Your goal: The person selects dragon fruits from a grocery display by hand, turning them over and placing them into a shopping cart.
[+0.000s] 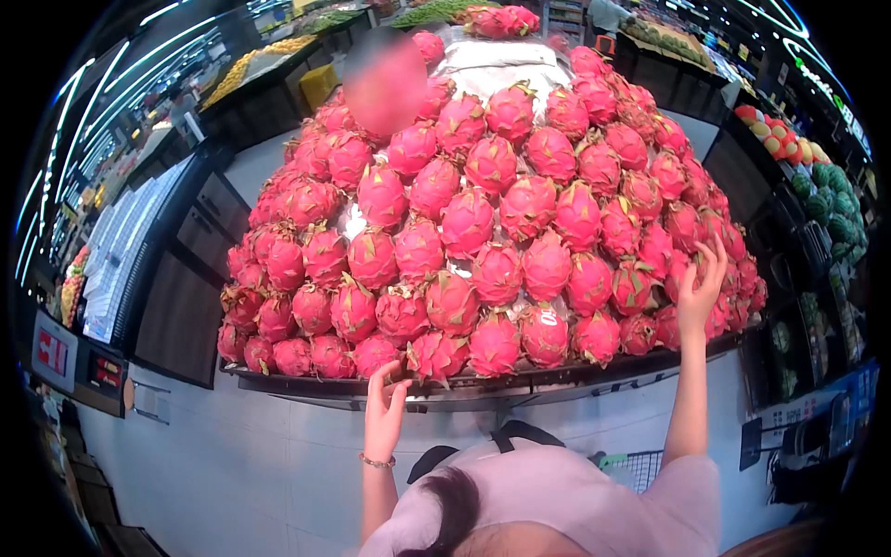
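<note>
A broad heap of pink dragon fruit (469, 223) with green-tipped scales fills the display stand (557, 376) in front of me. My left hand (384, 404) hovers at the stand's front edge, just below the lowest row of fruit. Its fingers are bent but apart, and nothing is in them. Over on the right side of the heap, my right hand (703, 286) has its fingers spread among the fruit. It holds nothing; whether the fingertips touch a fruit I cannot tell. One front fruit (544, 335) bears a white mark.
White packaging (504, 63) lies at the top of the heap. Watermelons (835, 209) are stacked at the right. A scale with a red display (56, 353) stands at the left. A wire basket (640, 469) is low beside me. A person (608, 17) stands far back.
</note>
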A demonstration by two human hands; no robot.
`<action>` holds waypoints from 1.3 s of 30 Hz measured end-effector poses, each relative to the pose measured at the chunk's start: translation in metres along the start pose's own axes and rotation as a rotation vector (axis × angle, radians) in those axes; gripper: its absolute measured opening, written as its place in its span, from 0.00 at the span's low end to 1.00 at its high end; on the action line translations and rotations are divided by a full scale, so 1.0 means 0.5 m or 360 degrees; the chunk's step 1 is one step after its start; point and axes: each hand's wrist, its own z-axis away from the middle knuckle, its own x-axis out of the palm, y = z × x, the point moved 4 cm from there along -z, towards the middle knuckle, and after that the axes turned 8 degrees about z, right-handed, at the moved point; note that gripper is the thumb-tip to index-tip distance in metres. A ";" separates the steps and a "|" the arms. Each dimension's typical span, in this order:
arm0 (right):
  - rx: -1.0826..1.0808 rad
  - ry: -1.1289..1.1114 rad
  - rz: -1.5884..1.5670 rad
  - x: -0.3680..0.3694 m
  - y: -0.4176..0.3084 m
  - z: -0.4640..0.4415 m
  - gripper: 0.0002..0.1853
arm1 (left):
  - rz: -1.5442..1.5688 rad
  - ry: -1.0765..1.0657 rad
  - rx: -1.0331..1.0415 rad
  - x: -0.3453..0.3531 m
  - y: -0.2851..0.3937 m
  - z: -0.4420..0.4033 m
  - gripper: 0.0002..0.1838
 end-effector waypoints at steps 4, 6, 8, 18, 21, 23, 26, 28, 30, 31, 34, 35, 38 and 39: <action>0.0490 -0.0161 0.0344 -0.115 0.098 0.340 0.17 | -0.0120 -0.0248 0.0069 -0.052 -0.016 -0.006 0.19; 0.0791 -0.0388 0.0599 -0.176 0.138 0.549 0.18 | -0.0250 -0.0364 -0.0104 -0.073 -0.025 0.000 0.19; 0.1073 -0.0718 0.0807 -0.256 0.175 0.777 0.24 | -0.0207 -0.0454 -0.0152 -0.093 -0.066 0.004 0.20; 0.2049 -0.1372 0.1407 -0.555 0.014 1.360 0.41 | -0.0165 -0.0741 -0.0312 -0.042 -0.140 0.136 0.20; 0.2095 -0.1284 0.1371 -0.564 0.033 1.356 0.16 | -0.0196 -0.0791 -0.0318 -0.017 -0.149 0.173 0.20; 0.2116 -0.1298 0.1436 -0.560 0.033 1.341 0.14 | -0.0252 -0.0877 -0.0350 0.014 -0.155 0.201 0.20; 0.2063 -0.1244 0.1235 -0.588 0.045 1.333 0.14 | -0.0335 -0.1018 -0.0373 0.093 -0.161 0.252 0.21; 0.1823 -0.1387 0.0819 -0.625 0.087 1.349 0.17 | -0.0379 -0.1120 -0.0365 0.159 -0.164 0.294 0.22; 0.2068 -0.1217 -0.0022 -0.683 0.145 1.395 0.19 | -0.0410 -0.1233 -0.0344 0.233 -0.168 0.343 0.21; 0.2373 -0.1057 -0.0408 -0.715 0.156 1.390 0.19 | -0.0412 -0.1273 -0.0346 0.269 -0.171 0.372 0.21; 0.2706 -0.0797 -0.0461 -0.805 0.245 1.481 0.16 | -0.0538 -0.1426 -0.0342 0.372 -0.182 0.470 0.21; 0.2681 -0.0876 -0.0201 -0.828 0.303 1.587 0.17 | -0.0565 -0.1497 -0.0360 0.398 -0.189 0.502 0.20; 0.2716 -0.1065 0.0250 -0.892 0.368 1.702 0.17 | -0.0906 -0.1792 -0.0264 0.477 -0.219 0.607 0.21; 0.2726 -0.1130 0.0213 -0.898 0.385 1.751 0.17 | -0.1030 -0.1902 -0.0255 0.498 -0.222 0.642 0.22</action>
